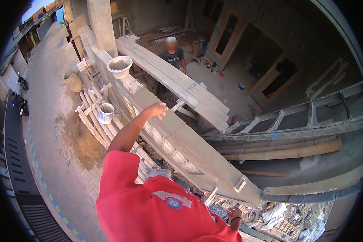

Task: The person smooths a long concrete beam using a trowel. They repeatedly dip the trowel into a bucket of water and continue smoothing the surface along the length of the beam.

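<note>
My left hand (156,110) reaches out over the top of a long grey concrete wall (177,124), fingers spread and holding nothing. Down to the right, beside the near end of this wall, is my right hand (233,213); its fingers look apart, with nothing in them that I can make out. A pale bucket (120,67) with grey stuff in it stands on the wall, beyond my left hand. Lower down, left of that hand, a white bucket (105,114) rests by a stack of poles (96,121).
Thick planks (173,78) form a platform along the inner side. Behind them stands a person in a dark shirt (172,58). A ladder (282,127) and bamboo poles (286,150) lie at the right. Rubble (298,220) lies below; a brown barrel (73,82) stands by the paved lane (52,101).
</note>
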{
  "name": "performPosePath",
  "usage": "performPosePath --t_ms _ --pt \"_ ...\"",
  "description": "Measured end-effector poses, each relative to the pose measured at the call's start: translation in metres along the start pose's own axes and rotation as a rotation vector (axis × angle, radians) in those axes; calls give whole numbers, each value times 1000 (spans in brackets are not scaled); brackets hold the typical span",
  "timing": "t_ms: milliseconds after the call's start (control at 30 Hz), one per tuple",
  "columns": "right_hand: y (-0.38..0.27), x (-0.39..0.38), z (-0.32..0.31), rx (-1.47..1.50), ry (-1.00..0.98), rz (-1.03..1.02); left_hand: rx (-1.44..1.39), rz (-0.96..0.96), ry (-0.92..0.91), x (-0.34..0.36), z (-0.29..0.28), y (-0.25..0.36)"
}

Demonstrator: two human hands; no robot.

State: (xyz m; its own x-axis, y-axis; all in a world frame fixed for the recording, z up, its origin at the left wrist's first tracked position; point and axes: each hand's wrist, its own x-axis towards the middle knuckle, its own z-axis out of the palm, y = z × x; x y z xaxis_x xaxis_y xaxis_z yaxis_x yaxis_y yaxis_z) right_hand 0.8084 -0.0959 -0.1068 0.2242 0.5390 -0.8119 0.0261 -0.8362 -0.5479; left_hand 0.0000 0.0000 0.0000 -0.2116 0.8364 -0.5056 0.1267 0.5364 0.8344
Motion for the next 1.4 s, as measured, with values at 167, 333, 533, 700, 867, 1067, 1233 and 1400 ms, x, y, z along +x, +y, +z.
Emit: performPosePath --t_ms 167,333,533,700,867,1067,1233,1400 --pt "2 1 44 -183 -55 71 244 -432 -209 -51 53 -187" --pt "-10 13 11 -306 18 -17 273 -487 -47 -82 33 -241" --pt "-18 46 16 -308 27 -47 1079 -1 160 -69 -25 -265" --pt "26 48 32 -184 18 -15 183 -196 663 -80 44 -239" --pt "72 23 44 -233 -19 104 199 -433 346 -117 105 -200" --pt "109 -17 78 -159 84 197 142 -364 -111 -142 100 -275" --pt "117 -1 52 -206 66 207 -79 -403 -320 -157 157 -270" --pt "150 26 68 -260 213 -108 483 83 -550 -159 118 -303"
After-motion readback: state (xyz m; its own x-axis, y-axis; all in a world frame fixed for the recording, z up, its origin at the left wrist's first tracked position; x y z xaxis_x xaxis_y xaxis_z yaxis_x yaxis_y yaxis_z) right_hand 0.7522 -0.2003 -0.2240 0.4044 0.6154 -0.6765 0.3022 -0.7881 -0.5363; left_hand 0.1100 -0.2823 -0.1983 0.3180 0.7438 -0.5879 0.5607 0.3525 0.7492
